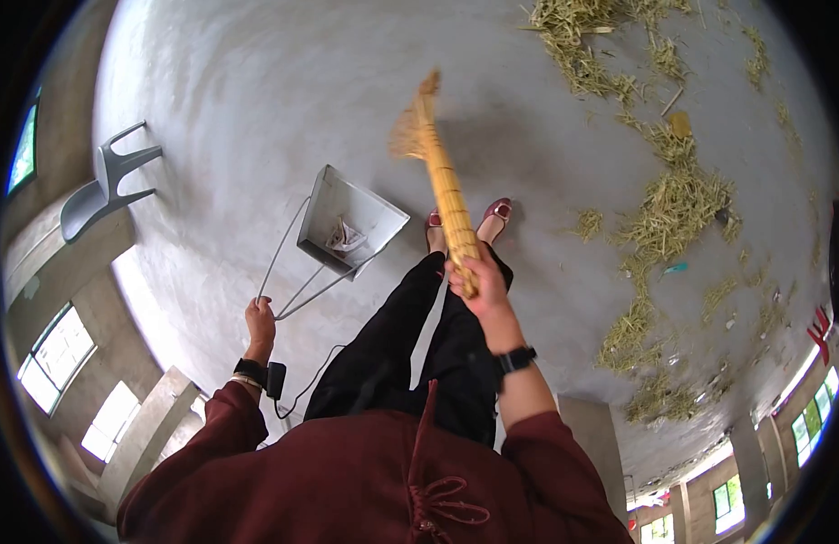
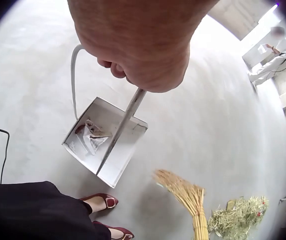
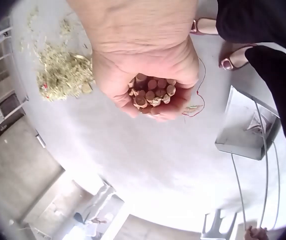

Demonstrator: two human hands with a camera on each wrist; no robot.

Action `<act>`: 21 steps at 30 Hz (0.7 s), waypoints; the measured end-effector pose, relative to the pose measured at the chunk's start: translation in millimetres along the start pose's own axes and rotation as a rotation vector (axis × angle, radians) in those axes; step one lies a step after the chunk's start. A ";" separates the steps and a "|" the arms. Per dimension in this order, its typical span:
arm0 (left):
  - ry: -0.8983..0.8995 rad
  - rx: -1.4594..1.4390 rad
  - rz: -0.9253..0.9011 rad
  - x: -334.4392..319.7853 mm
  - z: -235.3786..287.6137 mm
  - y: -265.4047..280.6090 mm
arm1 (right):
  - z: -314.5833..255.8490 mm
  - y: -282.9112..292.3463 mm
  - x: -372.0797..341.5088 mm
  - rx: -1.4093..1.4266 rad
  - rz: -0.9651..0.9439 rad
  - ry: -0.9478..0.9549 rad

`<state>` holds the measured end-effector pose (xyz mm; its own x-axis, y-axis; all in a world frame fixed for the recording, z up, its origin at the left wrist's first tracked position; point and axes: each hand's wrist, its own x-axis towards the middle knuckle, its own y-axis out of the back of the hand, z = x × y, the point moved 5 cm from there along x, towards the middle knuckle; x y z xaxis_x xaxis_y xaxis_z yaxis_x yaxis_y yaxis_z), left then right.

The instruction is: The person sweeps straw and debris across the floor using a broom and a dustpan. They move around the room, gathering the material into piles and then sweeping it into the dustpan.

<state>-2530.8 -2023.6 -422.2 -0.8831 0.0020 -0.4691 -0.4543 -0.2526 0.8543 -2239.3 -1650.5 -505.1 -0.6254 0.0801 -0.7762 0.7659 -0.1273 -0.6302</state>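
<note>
My left hand [image 1: 260, 322] grips the thin metal handle of a dustpan [image 1: 321, 207], which hangs down to the left of my legs. Crumpled paper-like litter [image 2: 94, 137] lies inside the pan. In my right hand [image 1: 483, 283] is a straw broom [image 1: 448, 195], its bound stalks pointing away from me and its bristle end blurred in the head view. The right wrist view shows my fingers wrapped round the cut stalk ends [image 3: 151, 93]. From the left wrist camera, the bristles [image 2: 179, 189] appear to the right of the pan, apart from it.
Loose straw [image 1: 678, 213] is scattered over the concrete floor on the right. A grey plastic chair [image 1: 111, 186] stands at the far left by the wall. Another person [image 2: 279, 57] is in the background. My red shoes [image 1: 496, 218] are close below the broom.
</note>
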 end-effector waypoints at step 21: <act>-0.114 -0.014 0.105 -34.8 51.6 53.2 | -223.2 140.6 -264.9 -0.233 0.579 0.584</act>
<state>-2530.3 -1987.2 -348.9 -0.9335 0.0850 -0.3483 -0.3581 -0.2706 0.8936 -1932.7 -1469.0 -392.1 0.0025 0.5702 -0.8215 0.9922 -0.1037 -0.0689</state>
